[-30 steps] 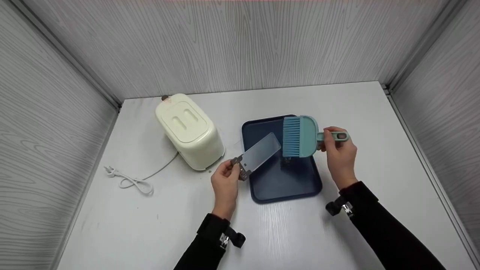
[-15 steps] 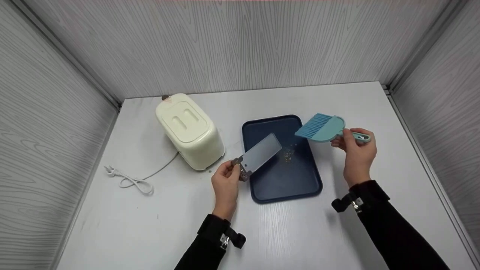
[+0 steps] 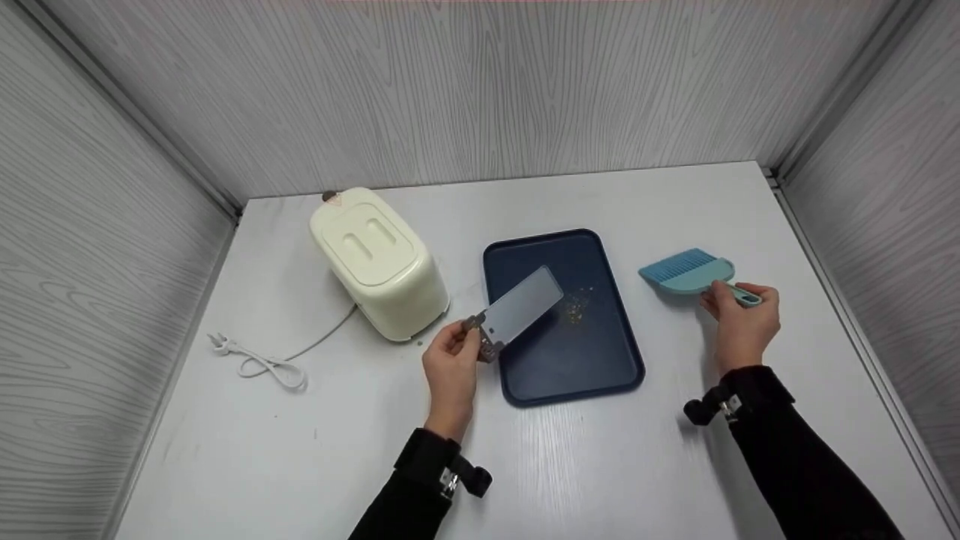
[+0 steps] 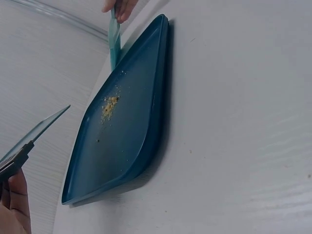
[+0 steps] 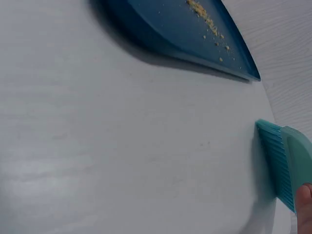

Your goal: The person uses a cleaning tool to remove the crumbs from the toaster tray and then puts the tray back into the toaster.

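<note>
My left hand (image 3: 451, 375) pinches the dark end of a flat, greyish crumb tray (image 3: 525, 304), which is tilted over the left side of a navy serving tray (image 3: 570, 371). Yellowish crumbs (image 4: 109, 105) lie on the serving tray's bottom. To the right of it, my right hand (image 3: 746, 322) grips a teal brush (image 3: 694, 274) by its handle. The bristles (image 5: 274, 158) point left, low over the white table; whether they touch it I cannot tell. Only part of the left hand (image 4: 14, 202) shows in the left wrist view, and the right wrist view catches just a fingertip.
A cream toaster (image 3: 379, 262) with its lid on stands on the table left of the serving tray. Its white cord and plug (image 3: 259, 360) lie farther left. Grey wood-grain panels (image 3: 480, 90) enclose the table at the back and sides.
My right hand has carried the brush rightward from above the serving tray and lowered it beside the tray, turning it flatter. The crumbs are now uncovered. The left hand and crumb tray stay put.
</note>
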Available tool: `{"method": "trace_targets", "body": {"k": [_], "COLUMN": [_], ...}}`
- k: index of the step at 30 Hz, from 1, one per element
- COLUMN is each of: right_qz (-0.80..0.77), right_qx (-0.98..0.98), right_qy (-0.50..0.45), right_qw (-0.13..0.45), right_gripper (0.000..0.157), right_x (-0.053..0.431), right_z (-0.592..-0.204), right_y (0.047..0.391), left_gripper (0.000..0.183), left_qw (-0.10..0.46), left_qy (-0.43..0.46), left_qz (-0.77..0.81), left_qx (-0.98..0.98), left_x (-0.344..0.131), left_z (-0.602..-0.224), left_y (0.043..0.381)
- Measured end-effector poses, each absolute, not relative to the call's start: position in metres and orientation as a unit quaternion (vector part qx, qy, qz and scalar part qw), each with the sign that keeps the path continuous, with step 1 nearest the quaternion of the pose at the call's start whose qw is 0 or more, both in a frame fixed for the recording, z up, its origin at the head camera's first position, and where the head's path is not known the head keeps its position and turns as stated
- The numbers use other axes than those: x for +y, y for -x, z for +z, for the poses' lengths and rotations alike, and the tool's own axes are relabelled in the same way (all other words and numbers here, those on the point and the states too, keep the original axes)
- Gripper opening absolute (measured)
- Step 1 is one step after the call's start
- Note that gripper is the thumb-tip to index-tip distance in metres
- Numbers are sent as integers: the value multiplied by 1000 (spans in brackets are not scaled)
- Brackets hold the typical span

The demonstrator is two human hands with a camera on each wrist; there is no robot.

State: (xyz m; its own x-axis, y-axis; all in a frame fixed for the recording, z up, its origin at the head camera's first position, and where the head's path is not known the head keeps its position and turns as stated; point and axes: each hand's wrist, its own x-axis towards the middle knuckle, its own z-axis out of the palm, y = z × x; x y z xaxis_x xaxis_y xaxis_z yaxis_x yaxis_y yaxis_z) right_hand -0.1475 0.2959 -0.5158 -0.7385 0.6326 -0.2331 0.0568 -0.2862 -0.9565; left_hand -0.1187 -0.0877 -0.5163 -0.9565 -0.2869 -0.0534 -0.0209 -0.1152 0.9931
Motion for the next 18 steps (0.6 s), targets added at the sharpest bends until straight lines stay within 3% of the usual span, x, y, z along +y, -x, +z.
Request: {"method": "trace_targets", "body": {"k": [5,10,13,18], "right_qz": [579,417,368,287], "right_qx": [-722,-841,-874,-914], "right_qy": [344,323,296,248], "right_qw": [158,123,112,146], "right_gripper": [33,49,49,39], "right_x": [306,309,311,315], "right_z": [-529,-537,-543,-554], "right_y": [150,147,143,138], "left_gripper": [17,19,19,19], "left_qw": [91,87,84,85], "left_qy": [-110,-109,-111,-114], "left_qz": [-736,-738,-738,-736], "left_qx": [-662,-660,-660,-662], "left_x": [-89,-89,-89,-88], "left_z": [-517,-517,-517,-517], "left_y": [118,118,118,119]}}
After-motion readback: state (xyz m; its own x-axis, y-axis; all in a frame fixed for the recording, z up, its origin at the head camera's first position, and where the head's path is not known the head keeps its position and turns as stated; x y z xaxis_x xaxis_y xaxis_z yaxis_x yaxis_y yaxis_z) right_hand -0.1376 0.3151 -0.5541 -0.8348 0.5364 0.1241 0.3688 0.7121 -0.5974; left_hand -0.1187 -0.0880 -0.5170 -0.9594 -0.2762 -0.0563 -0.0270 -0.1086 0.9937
